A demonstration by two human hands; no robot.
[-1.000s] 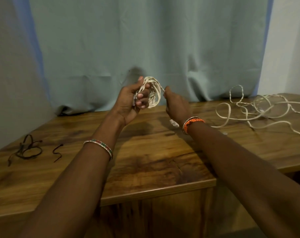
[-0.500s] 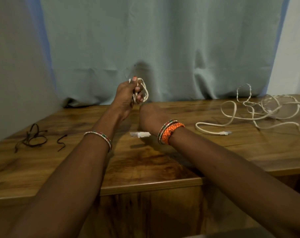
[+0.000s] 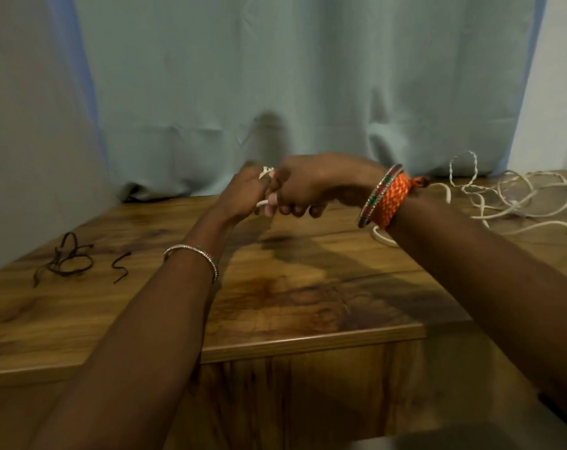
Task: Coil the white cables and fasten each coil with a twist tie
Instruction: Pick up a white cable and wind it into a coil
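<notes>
Above the middle of the wooden table, my left hand grips a small coil of white cable; only bits of it show between the fingers. My right hand is pressed against the left, fingers curled round the same coil. A loose tangle of white cable lies on the table at the right, one strand running under my right wrist. Dark twist ties lie in a small heap at the left, with a single bent tie beside them.
A pale blue curtain hangs right behind the table. The table's front edge runs below my forearms.
My right hand has risen from near the tabletop and closed on the coil in my left hand. The left hand has lowered slightly, and the cable's white plug end is out of sight.
</notes>
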